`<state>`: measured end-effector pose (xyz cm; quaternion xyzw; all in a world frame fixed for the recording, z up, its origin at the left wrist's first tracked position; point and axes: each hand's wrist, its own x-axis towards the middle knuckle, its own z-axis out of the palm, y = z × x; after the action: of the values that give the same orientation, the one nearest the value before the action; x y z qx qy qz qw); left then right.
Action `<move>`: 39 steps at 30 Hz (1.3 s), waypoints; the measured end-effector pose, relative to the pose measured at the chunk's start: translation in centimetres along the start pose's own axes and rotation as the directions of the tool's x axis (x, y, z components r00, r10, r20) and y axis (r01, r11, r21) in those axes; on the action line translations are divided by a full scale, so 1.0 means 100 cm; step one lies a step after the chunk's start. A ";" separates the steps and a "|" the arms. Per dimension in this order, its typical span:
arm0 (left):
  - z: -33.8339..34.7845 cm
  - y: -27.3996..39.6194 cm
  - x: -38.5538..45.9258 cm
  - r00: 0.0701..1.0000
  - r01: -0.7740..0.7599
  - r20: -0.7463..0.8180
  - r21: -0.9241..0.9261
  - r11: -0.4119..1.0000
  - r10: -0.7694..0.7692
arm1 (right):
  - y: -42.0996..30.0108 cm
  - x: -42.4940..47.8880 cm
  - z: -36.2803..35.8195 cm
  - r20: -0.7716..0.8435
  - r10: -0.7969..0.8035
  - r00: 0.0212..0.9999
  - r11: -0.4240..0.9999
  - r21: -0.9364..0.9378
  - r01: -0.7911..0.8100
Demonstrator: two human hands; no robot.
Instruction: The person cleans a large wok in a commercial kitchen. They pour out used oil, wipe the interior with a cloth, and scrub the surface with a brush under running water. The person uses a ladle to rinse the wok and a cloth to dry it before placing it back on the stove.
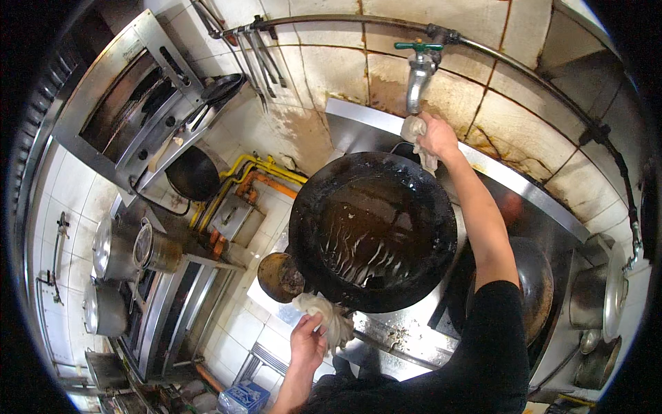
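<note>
A large blackened wok (305, 207) stands before me, with dark, shiny liquid (362, 222) in its bowl. My left hand (306, 344) pinches a bunched, pale cloth (336, 328) at the wok's near rim. Beyond the far rim, my right hand (439, 137) grips a second crumpled cloth (414, 129) just under the spout of a wall tap (415, 95) with a green handle. Whether either cloth bears on a wok handle is hidden. A round, stained metal pot (282, 277) sits against the wok's left side.
Another wok (540, 290) lies right of my arm. A steel splash ledge (517, 194) and a long pipe (517, 59) run along the tiled wall. Yellow gas pipes (238, 168) and an oven-like appliance (129, 108) are at left. Lidded pots (106, 308) stand farther left; a blue box (245, 397) is below.
</note>
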<state>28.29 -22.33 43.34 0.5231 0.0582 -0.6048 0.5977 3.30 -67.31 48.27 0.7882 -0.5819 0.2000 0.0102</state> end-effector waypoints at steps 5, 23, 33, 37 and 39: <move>0.019 -0.012 0.015 0.985 -0.012 -0.168 0.169 0.986 0.041 | -0.011 0.011 -0.017 0.071 0.081 0.994 0.988 0.128 -0.089; 0.011 0.024 0.068 0.949 -0.290 0.032 0.474 0.831 0.314 | 0.052 -0.016 -0.104 0.059 0.291 0.955 0.950 0.097 -0.296; 0.002 0.052 0.095 0.962 -0.270 0.123 0.541 0.797 0.242 | 0.083 -0.060 -0.027 0.207 0.335 0.919 0.905 0.201 -0.375; -0.002 0.056 0.098 0.958 -0.287 0.161 0.524 0.802 0.237 | 0.050 -0.060 0.002 0.305 0.381 0.873 0.772 0.414 -0.482; -0.007 0.056 0.101 0.955 -0.295 0.194 0.506 0.811 0.226 | 0.040 -0.061 0.000 0.431 0.328 0.841 0.659 0.533 -0.530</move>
<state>35.68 -30.10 39.09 0.6317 -0.2203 -0.5407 0.5100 -1.87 -62.98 45.43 0.6025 -0.6452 0.2598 -0.3914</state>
